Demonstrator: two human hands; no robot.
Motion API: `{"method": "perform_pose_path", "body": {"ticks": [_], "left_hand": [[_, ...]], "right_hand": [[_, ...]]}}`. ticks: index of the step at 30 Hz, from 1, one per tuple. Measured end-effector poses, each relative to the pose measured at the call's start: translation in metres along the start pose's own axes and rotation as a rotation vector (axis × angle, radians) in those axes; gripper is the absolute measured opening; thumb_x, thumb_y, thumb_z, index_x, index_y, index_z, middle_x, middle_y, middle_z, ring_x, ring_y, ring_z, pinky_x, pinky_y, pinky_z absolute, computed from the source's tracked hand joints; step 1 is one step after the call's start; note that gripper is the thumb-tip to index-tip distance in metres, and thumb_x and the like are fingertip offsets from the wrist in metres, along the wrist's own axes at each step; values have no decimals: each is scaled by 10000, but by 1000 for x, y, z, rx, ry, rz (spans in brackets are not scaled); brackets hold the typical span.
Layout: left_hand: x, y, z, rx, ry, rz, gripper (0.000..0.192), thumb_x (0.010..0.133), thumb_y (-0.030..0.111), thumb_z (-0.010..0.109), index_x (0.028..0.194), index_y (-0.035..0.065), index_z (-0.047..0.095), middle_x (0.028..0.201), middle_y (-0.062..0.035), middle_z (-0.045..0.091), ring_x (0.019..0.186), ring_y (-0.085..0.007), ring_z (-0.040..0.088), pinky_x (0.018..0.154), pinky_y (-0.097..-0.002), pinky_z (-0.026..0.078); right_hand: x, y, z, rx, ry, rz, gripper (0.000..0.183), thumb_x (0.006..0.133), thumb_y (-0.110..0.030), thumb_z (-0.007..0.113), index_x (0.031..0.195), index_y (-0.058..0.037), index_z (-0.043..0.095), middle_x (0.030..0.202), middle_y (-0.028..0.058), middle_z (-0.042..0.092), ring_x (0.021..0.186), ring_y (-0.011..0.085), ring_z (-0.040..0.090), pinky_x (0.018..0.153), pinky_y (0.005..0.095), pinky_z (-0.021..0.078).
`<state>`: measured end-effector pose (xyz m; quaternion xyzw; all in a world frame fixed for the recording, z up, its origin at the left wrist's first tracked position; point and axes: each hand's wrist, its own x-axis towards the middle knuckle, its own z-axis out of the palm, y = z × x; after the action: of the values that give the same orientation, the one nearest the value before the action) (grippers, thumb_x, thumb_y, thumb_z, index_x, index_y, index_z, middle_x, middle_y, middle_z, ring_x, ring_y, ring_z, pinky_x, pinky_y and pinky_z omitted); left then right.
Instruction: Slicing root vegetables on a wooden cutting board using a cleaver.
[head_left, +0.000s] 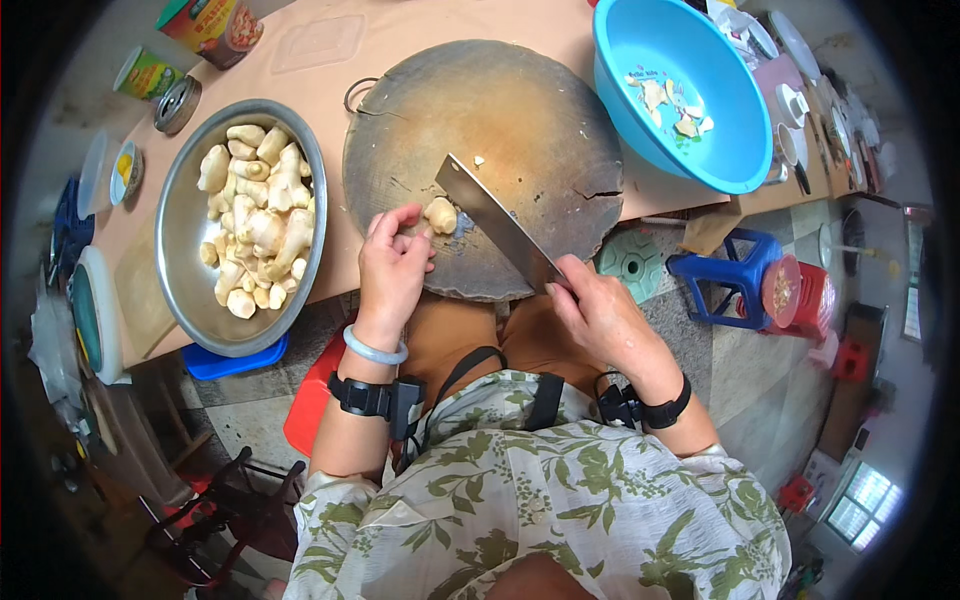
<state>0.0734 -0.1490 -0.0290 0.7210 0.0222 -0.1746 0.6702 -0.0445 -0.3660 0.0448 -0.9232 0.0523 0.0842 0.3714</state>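
Observation:
On a round wooden chopping block (487, 97), the fingertips and thumb of my left hand (394, 262) hold a small knob of ginger root (441, 216) near the block's front left. My right hand (604, 304) grips the handle of a cleaver (499, 225). Its broad blade slants up and left across the block, with the tip end just beyond the ginger. A tiny pale scrap (478, 160) lies past the blade. To the left, a steel basin (166, 247) holds several pieces of pale ginger root (262, 225).
A blue plastic basin (720, 82) with a few pale pieces stands at the right. Cans (178, 105) and a small bowl (124, 172) sit at the far left. Below the table's right edge are a blue stool (727, 285) and a red stool (806, 300).

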Motion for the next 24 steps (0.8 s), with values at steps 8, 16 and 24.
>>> {"method": "perform_pose_path", "body": {"ticks": [8, 16, 24], "left_hand": [[2, -2, 10, 264, -56, 318, 257, 836, -75, 627, 1085, -15, 605, 1133, -56, 532, 765, -52, 565, 667, -180, 490], [-1, -1, 14, 292, -20, 384, 236, 816, -78, 647, 1043, -19, 615, 1078, -66, 563, 755, -75, 565, 644, -190, 491], [1, -4, 10, 295, -22, 418, 224, 813, -80, 654, 1025, -18, 626, 1089, -83, 582, 773, -80, 582, 626, -191, 493]], "right_hand": [[3, -7, -3, -12, -28, 9, 139, 911, -141, 543, 1015, -62, 493, 761, 236, 622, 752, 455, 598, 624, 539, 457], [10, -18, -4, 5, -35, -24, 124, 916, -120, 529, 973, -30, 464, 742, 246, 610, 741, 459, 595, 625, 539, 452], [16, -26, -8, -41, -98, 5, 129, 921, -116, 521, 959, -21, 442, 708, 247, 596, 709, 463, 586, 609, 545, 438]]}}
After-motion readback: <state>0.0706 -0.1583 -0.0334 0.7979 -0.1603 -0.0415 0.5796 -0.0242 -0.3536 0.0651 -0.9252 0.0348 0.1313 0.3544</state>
